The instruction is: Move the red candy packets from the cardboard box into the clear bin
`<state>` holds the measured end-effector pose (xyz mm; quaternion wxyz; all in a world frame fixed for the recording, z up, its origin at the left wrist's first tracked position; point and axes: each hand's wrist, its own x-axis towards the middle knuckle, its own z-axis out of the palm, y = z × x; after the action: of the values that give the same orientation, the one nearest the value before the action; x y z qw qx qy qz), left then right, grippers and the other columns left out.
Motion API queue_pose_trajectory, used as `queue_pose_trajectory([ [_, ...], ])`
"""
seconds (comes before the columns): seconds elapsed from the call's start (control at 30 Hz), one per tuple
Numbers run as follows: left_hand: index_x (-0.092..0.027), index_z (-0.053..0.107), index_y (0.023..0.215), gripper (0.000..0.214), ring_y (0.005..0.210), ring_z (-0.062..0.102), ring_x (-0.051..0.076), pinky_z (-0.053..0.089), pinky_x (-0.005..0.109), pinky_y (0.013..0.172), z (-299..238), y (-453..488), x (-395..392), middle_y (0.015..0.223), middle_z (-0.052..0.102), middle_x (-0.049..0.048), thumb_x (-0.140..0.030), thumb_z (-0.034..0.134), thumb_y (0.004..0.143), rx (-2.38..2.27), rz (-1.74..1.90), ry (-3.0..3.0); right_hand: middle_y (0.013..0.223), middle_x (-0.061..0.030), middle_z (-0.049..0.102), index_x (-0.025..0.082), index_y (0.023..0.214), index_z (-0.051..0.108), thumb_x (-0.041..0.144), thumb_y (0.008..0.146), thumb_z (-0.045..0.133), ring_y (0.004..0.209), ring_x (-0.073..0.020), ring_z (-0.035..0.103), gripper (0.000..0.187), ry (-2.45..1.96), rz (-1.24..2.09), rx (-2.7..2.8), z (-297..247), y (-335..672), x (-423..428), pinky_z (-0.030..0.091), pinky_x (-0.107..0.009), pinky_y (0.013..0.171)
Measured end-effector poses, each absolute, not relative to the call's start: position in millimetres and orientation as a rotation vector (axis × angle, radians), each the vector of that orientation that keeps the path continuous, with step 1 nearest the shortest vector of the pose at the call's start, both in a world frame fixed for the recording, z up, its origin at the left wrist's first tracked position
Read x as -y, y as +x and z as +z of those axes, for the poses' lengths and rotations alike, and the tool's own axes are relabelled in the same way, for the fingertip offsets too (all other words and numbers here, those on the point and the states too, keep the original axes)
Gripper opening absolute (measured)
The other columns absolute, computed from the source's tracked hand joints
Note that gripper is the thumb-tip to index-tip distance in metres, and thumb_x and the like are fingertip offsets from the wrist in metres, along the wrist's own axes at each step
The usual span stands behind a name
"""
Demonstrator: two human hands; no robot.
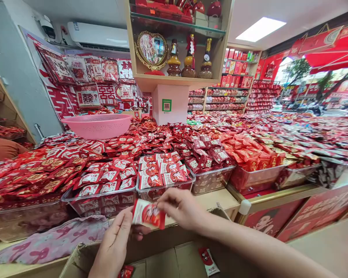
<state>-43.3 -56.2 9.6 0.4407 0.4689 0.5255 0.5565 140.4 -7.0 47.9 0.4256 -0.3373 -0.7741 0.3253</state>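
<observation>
Between my two hands is a small red and white candy packet (149,214), held above an open cardboard box (162,256). My left hand (115,241) grips its left end, thumb on top and fingers beneath. At the packet's right end, the fingertips of my right hand (185,210) are pinched on its edge. Inside the box lie a red and white packet (208,262) at the right and another red packet (125,271), partly hidden by my left hand. Just beyond my hands, a clear bin of similar packets (162,170) stands on the counter.
Clear bins heaped with red packets run along the counter. A pink basket (98,126) rests on the heap at the left. A patterned cloth (50,239) lies left of the box. A glass-shelved cabinet (178,77) stands behind. Someone's orange sleeve (7,148) shows at the far left.
</observation>
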Motion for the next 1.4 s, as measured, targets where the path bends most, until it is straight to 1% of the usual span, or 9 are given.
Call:
queue_pose_trajectory([
  [0.1, -0.019, 0.054, 0.098, 0.042, 0.062, 0.063, 0.018, 0.049, 0.026, 0.054, 9.1, -49.5, 51.0, 0.083, 0.068, 0.0047, -0.048, 0.055, 0.069, -1.319, 1.384, 1.22, 0.061, -0.0005, 0.057, 0.015, 0.074, 0.056, 0.033, 0.076, 0.049, 0.052, -0.009, 0.049, 0.02, -0.964, 0.661, 1.68, 64.5, 169.2, -27.3, 0.038, -0.019, 0.049],
  [0.2, -0.017, 0.053, 0.095, 0.038, 0.06, 0.062, 0.016, 0.048, 0.026, 0.054, 4.4, -58.2, 43.6, 0.079, 0.068, 0.0051, -0.045, 0.056, 0.07, -1.372, 1.356, 1.311, 0.059, -0.0015, 0.058, 0.014, 0.079, 0.054, 0.033, 0.076, 0.046, 0.048, -0.0101, 0.05, 0.022, -1.252, 0.491, 1.598, 73.0, 193.8, -69.7, 0.037, -0.02, 0.045],
  [0.37, -0.017, 0.054, 0.092, 0.034, 0.063, 0.062, 0.016, 0.048, 0.025, 0.057, -4.6, -65.9, 39.7, 0.079, 0.068, 0.0049, -0.045, 0.054, 0.071, -1.427, 1.246, 1.409, 0.059, -0.0041, 0.062, 0.013, 0.075, 0.058, 0.025, 0.074, 0.045, 0.052, -0.0124, 0.055, 0.017, -1.491, 0.349, 1.679, 67.2, 200.7, -100.1, 0.04, -0.022, 0.052],
  [0.5, -0.018, 0.055, 0.091, 0.032, 0.064, 0.062, 0.017, 0.047, 0.026, 0.06, -9.9, -68.0, 39.8, 0.078, 0.067, 0.0041, -0.044, 0.053, 0.072, -1.486, 1.153, 1.499, 0.067, -0.0053, 0.064, 0.015, 0.068, 0.059, 0.021, 0.071, 0.045, 0.063, -0.0141, 0.057, 0.016, -1.566, 0.237, 1.744, 64.7, 192.9, -97.7, 0.04, -0.022, 0.059],
  [0.63, -0.019, 0.055, 0.093, 0.03, 0.066, 0.061, 0.017, 0.046, 0.027, 0.063, -11.7, -69.0, 38.7, 0.08, 0.066, 0.0035, -0.043, 0.05, 0.075, -1.487, 1.098, 1.543, 0.071, -0.005, 0.064, 0.016, 0.066, 0.059, 0.022, 0.07, 0.046, 0.067, -0.0143, 0.057, 0.015, -1.623, 0.143, 1.848, 67.1, 188.9, -96.2, 0.038, -0.022, 0.061],
  [0.9, -0.019, 0.056, 0.091, 0.029, 0.067, 0.061, 0.018, 0.046, 0.028, 0.065, -11.1, -69.2, 38.9, 0.078, 0.066, 0.0035, -0.041, 0.051, 0.074, -1.48, 1.078, 1.551, 0.086, -0.0116, 0.063, 0.015, 0.08, 0.061, 0.027, 0.075, 0.042, 0.08, -0.0225, 0.056, 0.023, -1.722, -0.076, 2.025, 75.4, 184.5, -91.0, 0.038, -0.029, 0.065],
  [1.1, -0.019, 0.058, 0.088, 0.029, 0.066, 0.062, 0.018, 0.047, 0.028, 0.065, -8.1, -67.2, 40.5, 0.074, 0.066, 0.0021, -0.042, 0.053, 0.071, -1.495, 1.097, 1.533, 0.091, -0.0093, 0.063, 0.015, 0.087, 0.063, 0.023, 0.078, 0.044, 0.088, -0.0179, 0.056, 0.022, -1.64, -0.117, 2.228, 81.7, 178.3, -102.8, 0.037, -0.023, 0.075],
  [1.27, -0.02, 0.061, 0.085, 0.028, 0.066, 0.062, 0.019, 0.047, 0.027, 0.065, -6.4, -65.7, 41.2, 0.072, 0.068, 0.0019, -0.042, 0.054, 0.07, -1.516, 1.107, 1.55, 0.088, -0.0129, 0.064, 0.011, 0.087, 0.064, 0.02, 0.077, 0.047, 0.084, -0.0197, 0.057, 0.022, -1.613, -0.137, 2.303, 80.0, 174.7, -109.4, 0.038, -0.024, 0.074],
  [1.4, -0.02, 0.062, 0.084, 0.024, 0.064, 0.062, 0.018, 0.047, 0.026, 0.064, -8.6, -67.1, 40.2, 0.072, 0.068, 0.0015, -0.039, 0.054, 0.071, -1.5, 1.116, 1.576, 0.089, -0.0141, 0.063, 0.01, 0.087, 0.064, 0.02, 0.08, 0.042, 0.088, -0.0202, 0.056, 0.025, -1.542, -0.164, 2.322, 84.5, 171.9, -102.1, 0.037, -0.026, 0.077],
])
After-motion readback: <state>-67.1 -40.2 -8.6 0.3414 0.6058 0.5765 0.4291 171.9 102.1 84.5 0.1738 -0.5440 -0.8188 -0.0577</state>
